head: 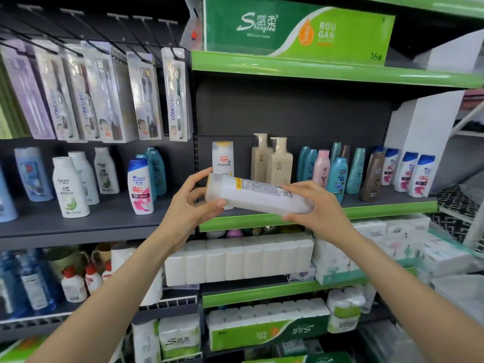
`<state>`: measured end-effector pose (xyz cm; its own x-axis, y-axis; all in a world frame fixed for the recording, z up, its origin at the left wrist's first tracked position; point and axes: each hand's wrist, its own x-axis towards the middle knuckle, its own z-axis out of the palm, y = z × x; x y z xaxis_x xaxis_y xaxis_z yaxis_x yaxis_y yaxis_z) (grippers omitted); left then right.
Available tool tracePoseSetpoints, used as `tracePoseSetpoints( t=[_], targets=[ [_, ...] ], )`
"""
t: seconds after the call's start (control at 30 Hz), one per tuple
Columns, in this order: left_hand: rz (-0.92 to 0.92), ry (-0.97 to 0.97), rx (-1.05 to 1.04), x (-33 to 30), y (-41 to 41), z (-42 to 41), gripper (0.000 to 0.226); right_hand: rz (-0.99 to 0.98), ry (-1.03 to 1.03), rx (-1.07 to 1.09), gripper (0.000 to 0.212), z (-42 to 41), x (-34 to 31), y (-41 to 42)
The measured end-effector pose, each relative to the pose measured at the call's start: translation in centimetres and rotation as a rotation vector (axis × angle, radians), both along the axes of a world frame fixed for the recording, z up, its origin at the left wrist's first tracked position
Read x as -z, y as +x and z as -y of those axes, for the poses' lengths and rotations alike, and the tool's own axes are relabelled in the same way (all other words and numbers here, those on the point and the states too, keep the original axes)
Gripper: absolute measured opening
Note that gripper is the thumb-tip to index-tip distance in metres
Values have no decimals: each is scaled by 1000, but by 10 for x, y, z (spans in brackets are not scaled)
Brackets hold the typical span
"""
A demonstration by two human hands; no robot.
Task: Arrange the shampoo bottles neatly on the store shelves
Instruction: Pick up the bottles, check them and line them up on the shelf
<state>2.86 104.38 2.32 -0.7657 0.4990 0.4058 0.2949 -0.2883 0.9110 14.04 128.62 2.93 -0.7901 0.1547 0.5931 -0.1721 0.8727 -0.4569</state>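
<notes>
In the centre of the frame both hands hold a white bottle (258,193) almost flat; its long axis runs left to right; left hand (192,205) grips one end, right hand (318,208) the other, lower end.

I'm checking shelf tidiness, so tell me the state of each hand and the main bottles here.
White bottle: on its side, held off the shelf.
Left hand: gripping its flat end.
Right hand: gripping its other end.
Pantene bottle: upright on shelf.
Two beige pump bottles: upright, side by side.
</notes>
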Motion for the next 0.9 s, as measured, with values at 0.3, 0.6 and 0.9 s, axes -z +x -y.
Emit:
tracePoseSetpoints(
  t=[0.3,0.6,0.9],
  targets=[
    [113,95,-135,-8,2,-17,38,287,12,-163,45,3,-10,4],
    [-114,-106,-355,-21,16,-64,45,112,28,-225,78,23,-15,-14],
    [-270,-254,-400,-35,27,-99,50,43,10,-312,86,1,-21,-22]
  ],
)
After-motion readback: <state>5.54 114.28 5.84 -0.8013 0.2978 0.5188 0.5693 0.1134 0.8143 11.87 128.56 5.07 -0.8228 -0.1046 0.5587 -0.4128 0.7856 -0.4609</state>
